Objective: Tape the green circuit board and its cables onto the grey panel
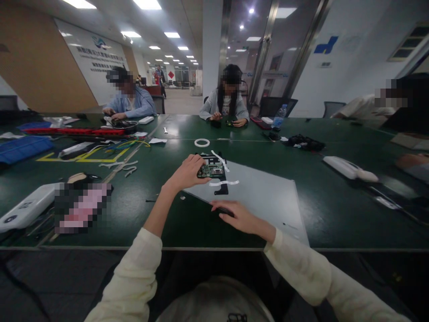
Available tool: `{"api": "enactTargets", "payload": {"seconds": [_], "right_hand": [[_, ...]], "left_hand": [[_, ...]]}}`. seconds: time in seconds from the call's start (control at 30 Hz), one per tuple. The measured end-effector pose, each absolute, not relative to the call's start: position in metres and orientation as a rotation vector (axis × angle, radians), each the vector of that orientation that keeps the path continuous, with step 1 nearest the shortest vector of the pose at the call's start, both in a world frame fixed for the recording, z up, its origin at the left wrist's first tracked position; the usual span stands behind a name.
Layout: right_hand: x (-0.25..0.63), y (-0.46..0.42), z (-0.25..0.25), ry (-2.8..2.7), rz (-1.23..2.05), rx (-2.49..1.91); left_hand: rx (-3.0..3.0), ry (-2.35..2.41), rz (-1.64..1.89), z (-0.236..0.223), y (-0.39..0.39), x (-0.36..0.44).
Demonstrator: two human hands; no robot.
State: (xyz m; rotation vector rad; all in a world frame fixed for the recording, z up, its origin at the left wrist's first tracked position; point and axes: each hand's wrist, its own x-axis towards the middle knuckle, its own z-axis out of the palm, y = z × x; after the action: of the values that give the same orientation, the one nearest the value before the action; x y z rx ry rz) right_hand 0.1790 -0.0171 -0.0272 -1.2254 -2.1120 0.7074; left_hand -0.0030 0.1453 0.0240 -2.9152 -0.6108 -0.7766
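Observation:
My left hand (192, 171) grips a green circuit board (214, 171) by its left edge, thumb along the front and fingers behind. The board is over a flat black bracket-like part (221, 188) at the far left corner of a grey sheet (264, 192). White strips, one of them a curved strip (225, 183), lie across the black part. Nearer to me, my right hand (239, 216) is closed around a dark slim object (224, 210), mostly hidden by the fingers; its kind cannot be made out. The right forefinger points left, apart from the board.
A white ring (202, 142) lies beyond the board. To the left are a pink pixelated item (85, 208), a white device (30, 205), cables and a blue tray (25, 150). A water bottle (279, 117) stands at the far right. Other people sit around the green table (338, 214).

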Motion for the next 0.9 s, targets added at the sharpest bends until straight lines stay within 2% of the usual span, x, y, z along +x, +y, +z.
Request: {"api": "enactTargets", "payload": {"seconds": [0.37,0.9], "right_hand": [[0.151,-0.034,-0.021,-2.364,0.744,-0.869],[0.147,-0.036,-0.024,-2.397,0.643,-0.877]], "left_hand": [[-3.001,-0.578,-0.623,-0.006,0.123,0.018],[-3.068,-0.605,-0.573,-0.033,0.122,0.022]]}}
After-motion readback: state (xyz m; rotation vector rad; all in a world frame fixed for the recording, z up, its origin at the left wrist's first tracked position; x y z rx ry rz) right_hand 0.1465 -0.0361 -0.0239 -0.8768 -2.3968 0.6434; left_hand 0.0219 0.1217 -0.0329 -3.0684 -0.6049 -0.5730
